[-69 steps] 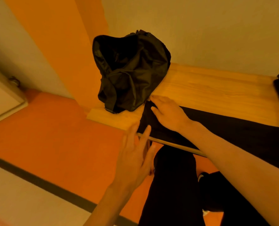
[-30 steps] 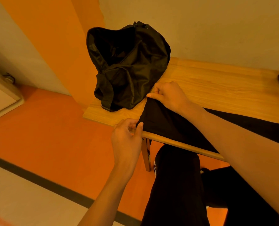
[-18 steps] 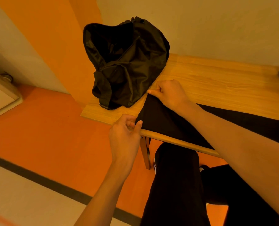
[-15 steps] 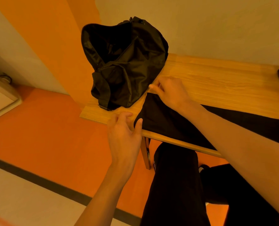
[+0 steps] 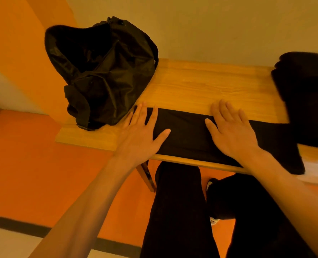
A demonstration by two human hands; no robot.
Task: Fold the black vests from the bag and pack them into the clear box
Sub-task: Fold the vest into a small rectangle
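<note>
Smoothing looks to be the step in hand: a black vest [image 5: 188,135] lies as a long flat band along the near edge of the desk [image 5: 201,84], and both hands press it down. At the far left the bag [image 5: 106,71] slumps with its mouth open, its near side just beside the vest's left end. The left hand [image 5: 142,132] lies flat on that end, fingers straight and spread, its grip open and holding nothing. The right hand [image 5: 232,133] lies the same way further right on the band, palm down, grip open, nothing pinched.

I judge that the next move calls for taking up one end of the band and laying it over the other to make a compact packet. The edges need keeping square, since the cloth looks limp and could slip off the near edge.

Whether more vests are in the bag cannot be told, as its inside is all dark. At the far right a black heap [image 5: 307,86] is blurred and cut off by the frame. I cannot say what it is, nor where the vest ends against it. The clear box is not in view.
</note>
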